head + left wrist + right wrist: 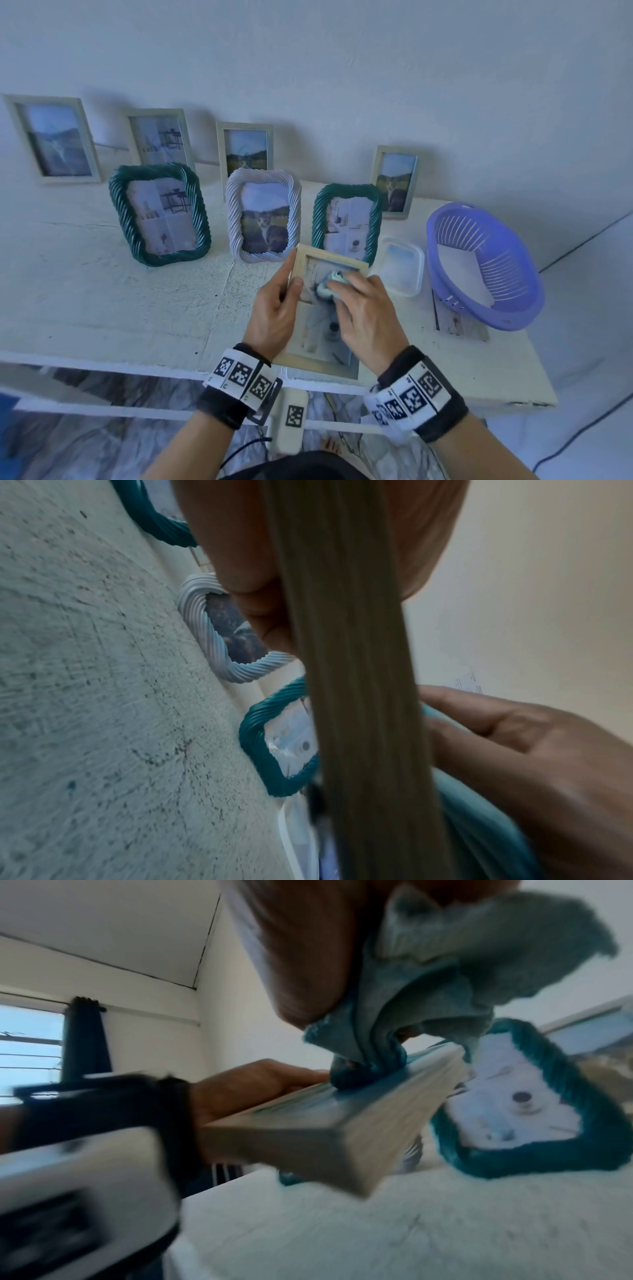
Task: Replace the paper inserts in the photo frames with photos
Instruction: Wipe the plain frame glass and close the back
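Head: left hand [274,310] grips wooden frame [318,356] by its 9 o'clock edge, tilted off the table [102,291] to brace it. Right hand [364,310] presses bunched cloth [330,284] on the glass, likely wiping.
Left wrist: fingers [260,610] wrap frame edge.
Right wrist: cloth pinched, pressed at frame's 12 o'clock end.

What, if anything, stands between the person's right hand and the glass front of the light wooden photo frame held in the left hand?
A bunched pale blue cloth lies between the right hand and the glass of the light wooden photo frame; the fingers press it against the pane. Nothing else visible intervenes. The left hand grips the frame's left edge.
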